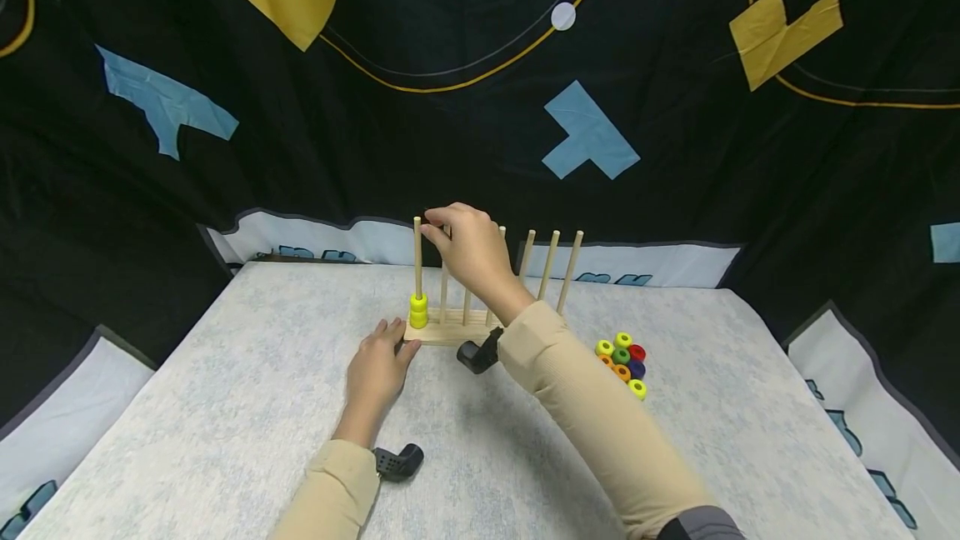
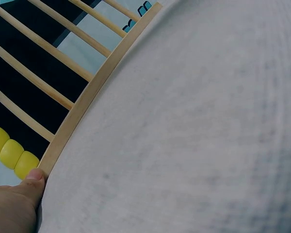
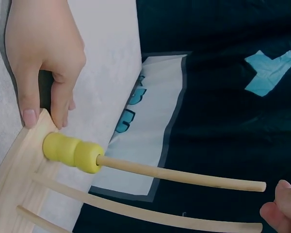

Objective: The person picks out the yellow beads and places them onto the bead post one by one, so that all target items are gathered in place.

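Note:
A wooden peg rack (image 1: 435,337) with several upright pegs stands on the table. Three yellow beads (image 2: 12,154) are stacked at the foot of its leftmost peg (image 3: 184,175). My left hand (image 1: 377,365) grips the left end of the base, its thumb at the front edge and fingers round the corner, as the right wrist view shows. My right hand (image 1: 472,252) is raised beside the tops of the left pegs. Its thumb and fingertips, partly cut off in the right wrist view, are bent slightly near the peg tip, with no bead visible between them.
To the right of the rack lies a cluster of loose beads (image 1: 622,356) in yellow, green, red, orange and purple. A pale cloth covers the table (image 1: 262,357). Behind it hangs a black curtain (image 1: 420,165) with blue and gold patches.

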Available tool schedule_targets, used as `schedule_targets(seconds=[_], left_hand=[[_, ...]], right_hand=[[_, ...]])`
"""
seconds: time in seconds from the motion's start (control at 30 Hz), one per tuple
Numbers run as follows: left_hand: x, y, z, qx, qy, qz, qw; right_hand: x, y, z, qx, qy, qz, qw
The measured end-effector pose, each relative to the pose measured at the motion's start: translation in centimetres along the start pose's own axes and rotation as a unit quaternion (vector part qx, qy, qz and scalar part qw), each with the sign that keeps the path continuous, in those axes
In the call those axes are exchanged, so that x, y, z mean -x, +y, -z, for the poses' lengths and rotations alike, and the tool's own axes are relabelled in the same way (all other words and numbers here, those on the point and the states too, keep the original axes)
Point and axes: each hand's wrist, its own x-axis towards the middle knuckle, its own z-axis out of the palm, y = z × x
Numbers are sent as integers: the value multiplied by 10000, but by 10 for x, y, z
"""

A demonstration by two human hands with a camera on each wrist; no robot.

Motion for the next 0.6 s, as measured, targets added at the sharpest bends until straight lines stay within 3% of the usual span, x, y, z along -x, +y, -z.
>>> schedule_targets(seconds=[0.3, 0.6], left_hand=[[-1, 1, 1, 17, -1, 31, 10000], [-1, 2, -2, -51, 9, 6, 10000]], right_hand=[[23, 6, 8, -528, -50, 116, 9985], [56, 19, 6, -441, -195, 603, 9970]])
